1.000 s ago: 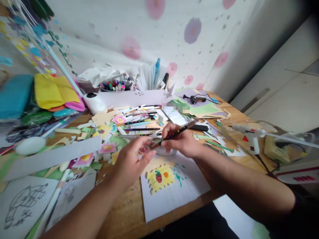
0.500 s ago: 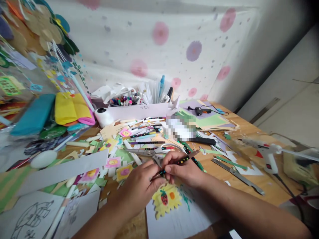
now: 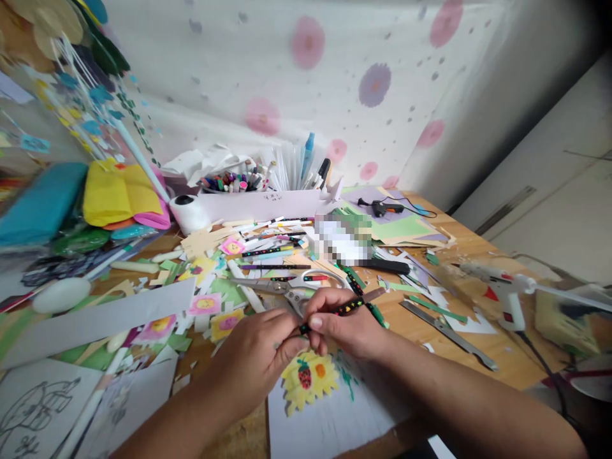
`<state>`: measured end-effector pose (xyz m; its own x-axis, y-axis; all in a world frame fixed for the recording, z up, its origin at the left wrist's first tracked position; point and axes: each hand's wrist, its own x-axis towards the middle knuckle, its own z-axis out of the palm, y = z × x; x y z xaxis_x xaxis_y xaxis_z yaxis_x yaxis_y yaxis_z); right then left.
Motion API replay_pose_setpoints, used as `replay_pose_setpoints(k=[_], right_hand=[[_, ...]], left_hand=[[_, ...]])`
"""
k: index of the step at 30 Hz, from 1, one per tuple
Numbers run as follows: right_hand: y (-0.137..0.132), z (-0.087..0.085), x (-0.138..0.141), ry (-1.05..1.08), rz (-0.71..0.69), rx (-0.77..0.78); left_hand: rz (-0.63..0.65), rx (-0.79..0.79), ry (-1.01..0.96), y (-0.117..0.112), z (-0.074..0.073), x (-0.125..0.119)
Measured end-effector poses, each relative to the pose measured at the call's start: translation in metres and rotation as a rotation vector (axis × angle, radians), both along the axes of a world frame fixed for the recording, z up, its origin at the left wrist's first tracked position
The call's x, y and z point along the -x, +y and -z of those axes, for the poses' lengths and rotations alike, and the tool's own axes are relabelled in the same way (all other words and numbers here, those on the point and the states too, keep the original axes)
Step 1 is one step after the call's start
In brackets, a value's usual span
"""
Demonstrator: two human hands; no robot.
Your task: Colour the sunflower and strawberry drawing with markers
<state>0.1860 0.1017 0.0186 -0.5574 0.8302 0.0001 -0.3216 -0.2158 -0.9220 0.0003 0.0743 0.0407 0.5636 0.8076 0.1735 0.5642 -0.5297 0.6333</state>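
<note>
My right hand is closed around a black marker with coloured dots and a brown end that points up to the right. At the marker's lower end, the fingers of my left hand pinch together. Whether a cap sits between those fingers is hidden. Below the hands, a yellow paper piece with a zigzag edge lies on a white sheet. It bears a drawn red strawberry and an orange spot. Green marker strokes show on the sheet beside it.
Scissors lie just beyond my hands among paper scraps and several dotted markers. To the right are a metal blade and a white glue gun. A pen box stands at the back, near a white roll.
The view has shifted, so the table's things appear a little farther left and mostly higher. Both hands keep their hold on the marker, and its lower end is now more covered by the fingers.
</note>
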Motion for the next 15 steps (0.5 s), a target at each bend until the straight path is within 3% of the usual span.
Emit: replay_pose_setpoints(k=[2, 5, 7, 9, 12, 15], right_hand=[[0.000, -0.012, -0.009, -0.036, 0.058, -0.016], [-0.002, -0.033, -0.030, 0.015, 0.334, -0.045], [-0.008, -0.039, -0.041, -0.019, 0.384, -0.051], [-0.019, -0.033, -0.043, -0.114, 0.348, -0.048], [-0.039, -0.009, -0.036, -0.213, 0.397, -0.040], [-0.049, 0.014, -0.030, -0.275, 0.515, -0.052]], left_hand=[[0.011, -0.003, 0.046, 0.001, -0.003, 0.004], [-0.044, 0.021, 0.073, 0.005, -0.006, 0.010], [-0.014, 0.066, 0.082, 0.007, -0.006, 0.011], [0.114, 0.104, 0.144, 0.007, -0.005, 0.008], [0.284, 0.075, 0.196, 0.004, -0.002, 0.002], [0.324, 0.030, 0.166, 0.001, 0.001, 0.000]])
